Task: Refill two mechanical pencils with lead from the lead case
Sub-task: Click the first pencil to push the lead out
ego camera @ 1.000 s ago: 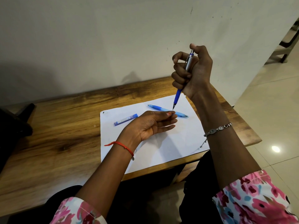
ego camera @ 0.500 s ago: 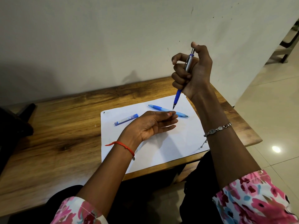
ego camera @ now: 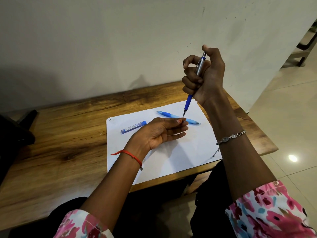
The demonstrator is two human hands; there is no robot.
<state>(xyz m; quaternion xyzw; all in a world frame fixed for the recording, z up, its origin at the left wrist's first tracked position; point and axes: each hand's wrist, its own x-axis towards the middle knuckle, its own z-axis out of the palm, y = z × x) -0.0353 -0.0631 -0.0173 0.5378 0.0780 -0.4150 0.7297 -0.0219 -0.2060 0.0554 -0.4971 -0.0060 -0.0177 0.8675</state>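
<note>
Fingers of my right hand are curled tight around a silver and dark-blue mechanical pencil, thumb pressed on its top end, right of centre in the upper half of the frame. I hold it nearly upright, tip down, raised above the table with the point hanging just over the far edge of the white paper sheet.

My left hand lies at centre frame on the sheet, palm turned inward, fingers stretched out and loose, gripping nothing that I can see. Its fingertips overlap the middle of the second, light-blue pencil, which lies flat across the paper's upper part, directly below the raised pencil's tip. I cannot tell whether they touch it.

Left of that hand, near the paper's upper left corner, the blue lead case lies flat, apart from both pencils. The sheet sits on a wooden table against a pale wall.
</note>
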